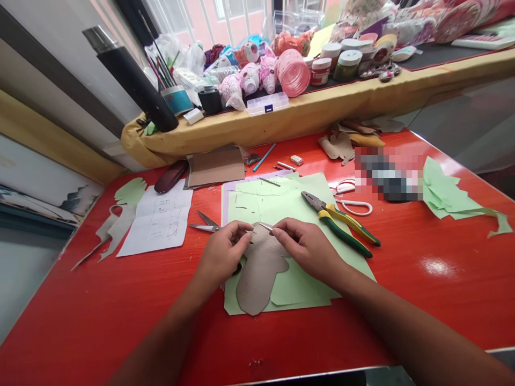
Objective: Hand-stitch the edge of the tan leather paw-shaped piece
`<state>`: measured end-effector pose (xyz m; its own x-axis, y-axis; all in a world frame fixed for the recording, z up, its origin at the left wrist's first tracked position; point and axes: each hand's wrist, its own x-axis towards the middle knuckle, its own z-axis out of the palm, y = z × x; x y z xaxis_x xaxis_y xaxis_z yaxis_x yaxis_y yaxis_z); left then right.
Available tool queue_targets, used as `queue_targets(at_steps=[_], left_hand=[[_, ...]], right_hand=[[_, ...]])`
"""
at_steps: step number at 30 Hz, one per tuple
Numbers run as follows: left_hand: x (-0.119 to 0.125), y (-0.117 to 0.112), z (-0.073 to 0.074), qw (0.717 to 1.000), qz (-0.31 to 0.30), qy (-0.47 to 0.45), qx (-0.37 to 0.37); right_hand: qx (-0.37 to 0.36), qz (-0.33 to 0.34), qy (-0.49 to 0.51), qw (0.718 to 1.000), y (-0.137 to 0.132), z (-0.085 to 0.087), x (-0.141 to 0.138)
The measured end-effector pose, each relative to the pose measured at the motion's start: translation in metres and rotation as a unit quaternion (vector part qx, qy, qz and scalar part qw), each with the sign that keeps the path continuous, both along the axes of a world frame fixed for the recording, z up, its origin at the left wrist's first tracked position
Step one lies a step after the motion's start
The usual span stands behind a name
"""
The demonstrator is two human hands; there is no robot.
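A brownish-grey cut-out piece (259,276), perhaps leather, lies on light green paper (309,281) before me. Over its far end my right hand (303,244) pinches a thin silvery pointed tool (265,226), its tip directed left. My left hand (228,249) is closed in a pinch by the piece's left edge; something thin and dark shows at its fingertips, too small to name. Partly behind the left hand lie dark-bladed scissors (208,222). Pliers (340,222) with green and yellow handles rest to the right on the paper.
White-handled scissors (354,207) lie beyond the pliers. At left are a drawn-on white sheet (159,222) and a dark oval case (171,177). Green paper scraps (450,190) lie at right. Jars, a black flask (137,86) and wrapped items crowd the raised ledge (225,133).
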<state>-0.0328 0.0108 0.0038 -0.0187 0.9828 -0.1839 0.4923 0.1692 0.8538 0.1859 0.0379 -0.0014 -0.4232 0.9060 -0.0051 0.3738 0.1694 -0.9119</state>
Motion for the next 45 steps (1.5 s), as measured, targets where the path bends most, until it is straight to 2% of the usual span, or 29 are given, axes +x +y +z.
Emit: queue_targets(at_steps=[8,12,15,18,24,27,29,31,34,37,40,42,45], left_hand=[[0.009,-0.004,0.006,0.975,0.067,-0.212,-0.015],[0.018,-0.009,0.002,0.952,0.051,-0.301,-0.016],[0.022,-0.012,0.0,0.936,0.041,-0.35,-0.017],[0.024,-0.014,0.002,0.947,0.023,-0.319,-0.009],[0.031,-0.017,0.003,0.986,-0.042,-0.139,0.079],[0.036,-0.021,0.0,0.988,-0.065,-0.046,0.131],[0.039,-0.023,0.0,0.986,-0.075,-0.018,0.147],[0.039,-0.023,0.002,0.984,-0.092,-0.02,0.152],[0.035,-0.02,0.004,0.983,-0.11,-0.076,0.129],[0.029,-0.016,0.003,0.984,-0.059,-0.126,0.112],[0.023,-0.012,0.003,0.983,-0.01,-0.118,0.137],[0.018,-0.01,0.005,0.984,-0.03,-0.122,0.123],[0.014,-0.009,0.011,0.98,-0.084,-0.178,0.035]], right_hand=[[-0.013,0.012,0.051,0.999,-0.001,0.004,0.0],[-0.012,0.023,0.068,0.997,-0.002,0.005,-0.001],[-0.045,0.026,0.099,0.994,-0.003,0.004,0.0],[-0.061,0.037,0.126,0.99,-0.002,0.004,0.001],[-0.086,0.062,0.175,0.979,-0.002,0.004,0.001],[-0.081,0.065,0.182,0.978,-0.003,0.004,0.0],[-0.062,0.064,0.174,0.981,-0.003,0.004,0.0],[-0.044,0.051,0.154,0.986,-0.002,0.004,0.0],[-0.046,0.048,0.132,0.989,-0.001,0.006,0.001],[-0.084,0.093,0.136,0.983,-0.001,0.01,0.003],[-0.123,0.138,0.15,0.971,-0.002,0.014,0.006],[-0.145,0.151,0.158,0.965,-0.002,0.017,0.009],[-0.16,0.147,0.17,0.961,-0.002,0.02,0.013]])
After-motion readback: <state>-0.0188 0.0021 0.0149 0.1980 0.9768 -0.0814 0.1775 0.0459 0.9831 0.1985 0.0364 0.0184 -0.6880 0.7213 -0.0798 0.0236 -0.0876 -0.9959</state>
